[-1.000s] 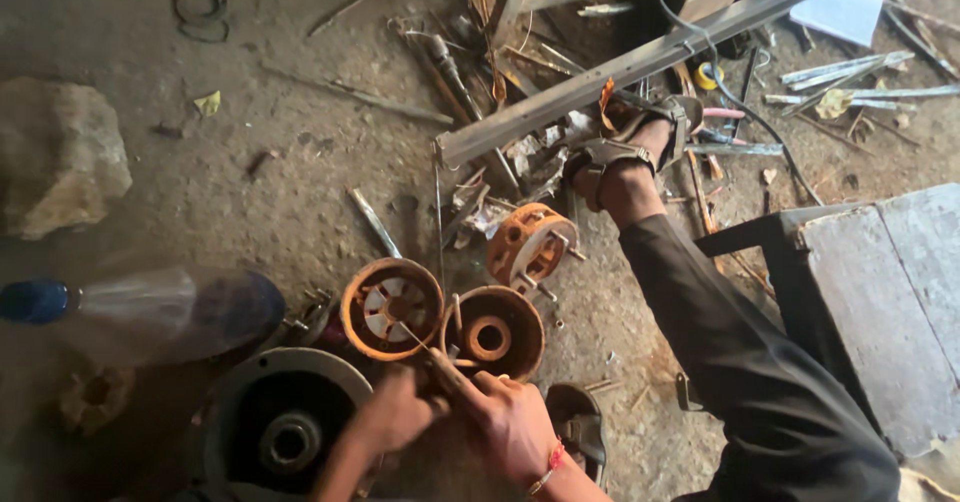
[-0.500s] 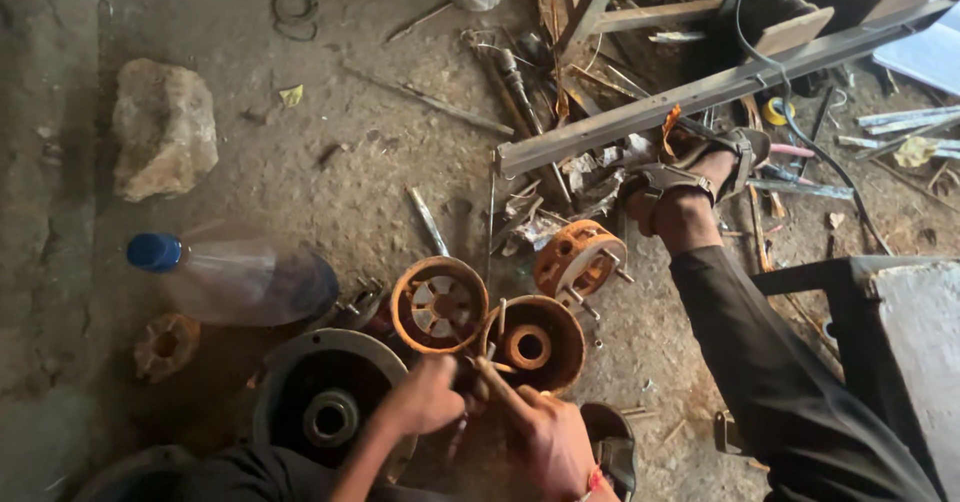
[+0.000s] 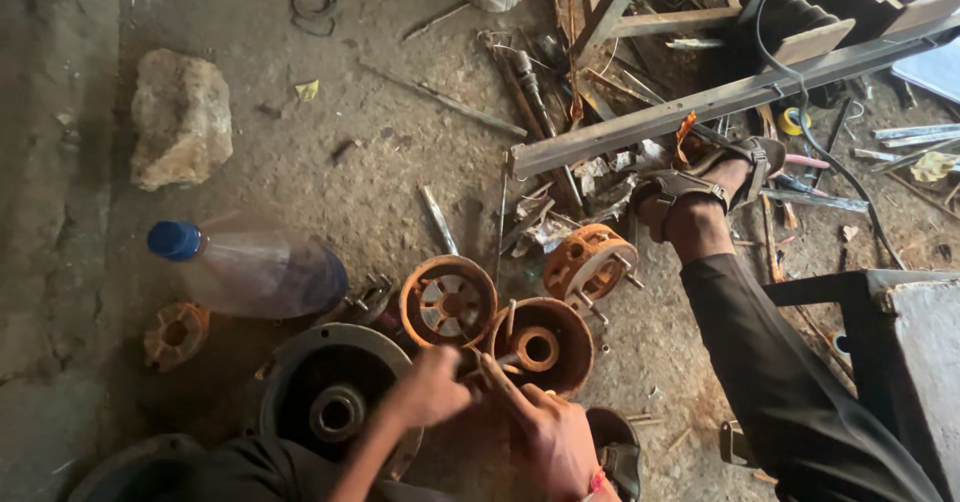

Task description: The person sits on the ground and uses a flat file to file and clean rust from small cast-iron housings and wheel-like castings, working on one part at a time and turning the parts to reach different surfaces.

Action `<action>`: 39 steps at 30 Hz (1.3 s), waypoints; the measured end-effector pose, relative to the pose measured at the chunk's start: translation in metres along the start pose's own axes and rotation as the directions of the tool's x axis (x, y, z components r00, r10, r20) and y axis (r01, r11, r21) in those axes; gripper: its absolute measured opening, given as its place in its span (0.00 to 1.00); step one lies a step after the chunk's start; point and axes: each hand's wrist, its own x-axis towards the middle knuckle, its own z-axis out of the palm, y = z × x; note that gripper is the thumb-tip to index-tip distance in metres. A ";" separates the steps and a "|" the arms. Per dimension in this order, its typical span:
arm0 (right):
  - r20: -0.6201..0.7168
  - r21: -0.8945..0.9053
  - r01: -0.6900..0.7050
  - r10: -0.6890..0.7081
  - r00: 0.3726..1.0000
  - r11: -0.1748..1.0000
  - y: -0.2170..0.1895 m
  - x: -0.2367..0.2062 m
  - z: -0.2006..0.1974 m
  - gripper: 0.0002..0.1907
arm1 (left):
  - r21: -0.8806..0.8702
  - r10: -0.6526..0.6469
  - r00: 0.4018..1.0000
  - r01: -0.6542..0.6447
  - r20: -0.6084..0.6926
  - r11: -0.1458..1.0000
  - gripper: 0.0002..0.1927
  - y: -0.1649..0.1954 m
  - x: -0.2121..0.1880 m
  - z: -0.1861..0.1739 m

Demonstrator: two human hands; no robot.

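Left hand (image 3: 432,387): fingers curled shut in a closed grip at the near rim of the rusty bowl-shaped housing (image 3: 541,344); what they pinch is too small to tell.
Right hand (image 3: 553,432): grip closed around a thin rod-like tool (image 3: 493,366), its tip at the housing's rim, touching the left hand.
Worked part: the housing lies on the floor (image 3: 330,152) directly ahead of both hands, open side up, with a ring-shaped hub at its centre.
Neighbours: an orange spoked wheel-like casting (image 3: 448,300) touches the housing on its left; a third orange slotted part (image 3: 588,260) lies tilted just beyond it on the right; a dark round motor casing (image 3: 330,392) sits under the left forearm.
Surroundings: clear plastic bottle with blue cap (image 3: 245,267) lying on its side to the left; pale stone (image 3: 180,117) further off; long metal angle bar (image 3: 720,97) across the scrap pile; the person's sandalled foot (image 3: 705,187) resting beside it.
Change from earlier frames: both hands stay joined at the same rim; the view has shifted, so bottle and stone now sit further right in the picture.
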 end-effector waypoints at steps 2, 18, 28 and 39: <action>-0.022 0.026 -0.003 0.004 1.000 1.000 -0.001 0.001 -0.001 0.46 | 0.003 0.167 0.986 -0.167 0.001 0.986 0.18 0.006 -0.002 0.004; -0.070 0.031 -0.085 0.087 0.994 0.996 0.005 -0.006 0.013 0.37 | -0.208 0.252 0.967 -0.237 0.048 0.949 0.22 -0.005 0.002 0.006; -0.061 0.011 -0.036 0.036 0.998 0.999 0.008 -0.006 0.016 0.42 | -0.124 0.064 0.997 -0.059 0.035 0.990 0.21 -0.004 0.004 0.002; -0.064 0.026 -0.046 0.048 0.997 0.999 -0.006 0.008 -0.008 0.47 | -0.205 0.245 0.968 -0.252 -0.059 0.946 0.27 -0.001 0.002 0.011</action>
